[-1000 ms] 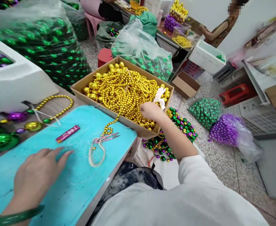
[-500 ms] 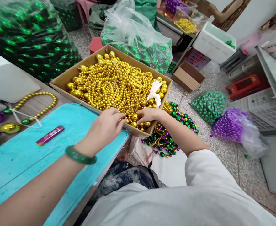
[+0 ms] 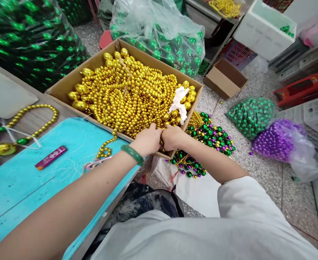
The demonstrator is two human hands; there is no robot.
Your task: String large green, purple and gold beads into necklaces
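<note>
My left hand point(image 3: 148, 139), with a green bangle at the wrist, and my right hand point(image 3: 172, 138) meet knuckle to knuckle at the near right corner of a cardboard box point(image 3: 194, 112). Both are closed on gold beads, mostly hidden by the fingers. Strands of gold beads point(image 3: 137, 95) fill the box, with larger gold beads point(image 3: 79, 104) along its left and right ends. Crumpled white paper point(image 3: 179, 103) lies on top near my right hand. One gold strand point(image 3: 104, 150) hangs over the near edge onto the blue board point(image 3: 74, 130).
On the board lie a purple packet point(image 3: 51, 157) and a partly hidden pink-and-white item point(image 3: 94, 164). Mixed bead strands point(image 3: 213, 135) lie right of the box. Bags of green point(image 3: 252, 115) and purple beads point(image 3: 273, 141) rest on the floor. A large green-bead bag point(image 3: 159, 47) stands behind.
My left hand has moved right to meet my right hand, and both have closed. A gold strand now shows over the box's near edge. The view has shifted slightly.
</note>
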